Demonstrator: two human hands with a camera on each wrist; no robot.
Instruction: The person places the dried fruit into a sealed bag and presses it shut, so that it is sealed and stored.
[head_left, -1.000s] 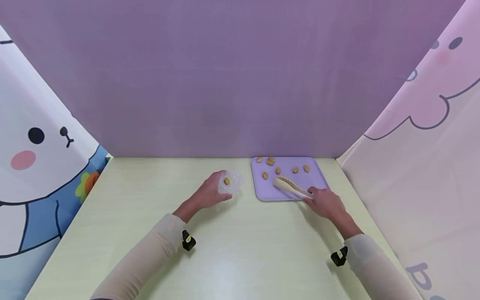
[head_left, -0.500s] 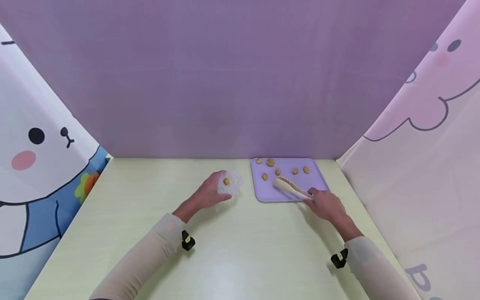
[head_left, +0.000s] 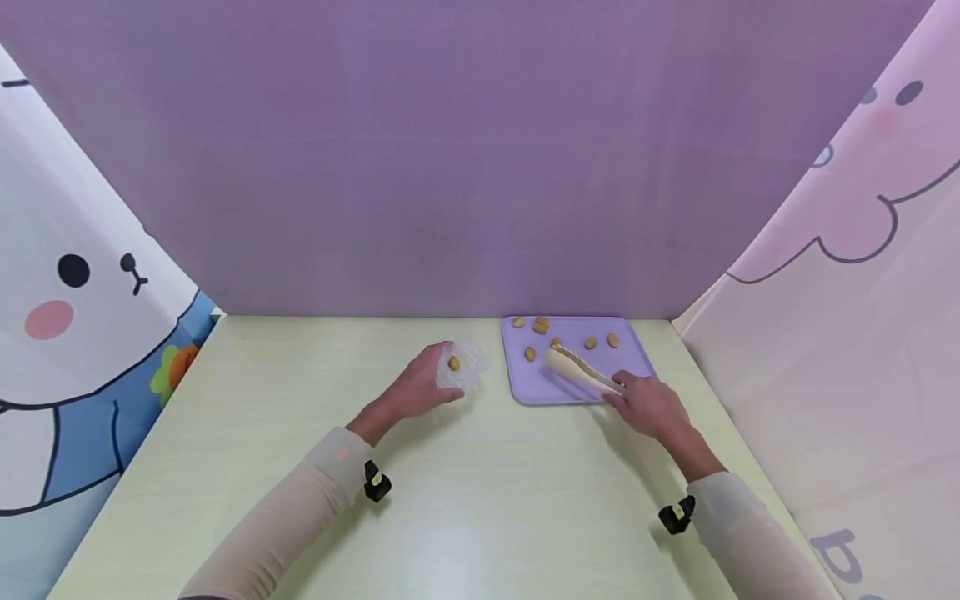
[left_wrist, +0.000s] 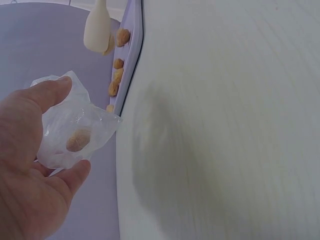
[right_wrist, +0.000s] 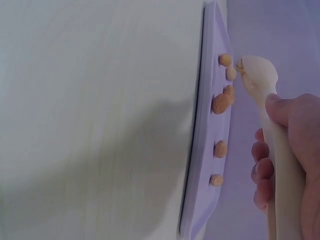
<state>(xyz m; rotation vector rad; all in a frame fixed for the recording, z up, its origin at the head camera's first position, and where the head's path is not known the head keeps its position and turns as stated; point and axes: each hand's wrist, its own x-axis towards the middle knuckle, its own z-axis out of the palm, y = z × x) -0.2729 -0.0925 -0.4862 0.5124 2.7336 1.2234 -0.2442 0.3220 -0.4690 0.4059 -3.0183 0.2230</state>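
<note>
In the head view my left hand [head_left: 420,382] holds a crumpled clear plastic bag [head_left: 468,363] between spread thumb and fingers. One brown nut [left_wrist: 78,140], looking like an unshelled peanut, lies inside it. My right hand [head_left: 651,404] grips cream tongs [right_wrist: 282,165] with scalloped tips. The tongs' head hovers over the purple tray [head_left: 637,357], where several similar peanuts [head_left: 591,342] lie scattered. A brownish patch shows at the tongs' tips in the right wrist view; whether it is a held peanut or the second arm, I cannot tell.
The tray sits at the back right of the pale wooden table [head_left: 480,500], against a purple backdrop [head_left: 450,167]. Printed cartoon cloths stand along the left [head_left: 90,350] and right [head_left: 862,333] sides. A small black wrist camera is on each cuff.
The tongs have risen slightly and shifted a little left, now partly covering a peanut behind them. My left hand and the bag have stayed in place.
</note>
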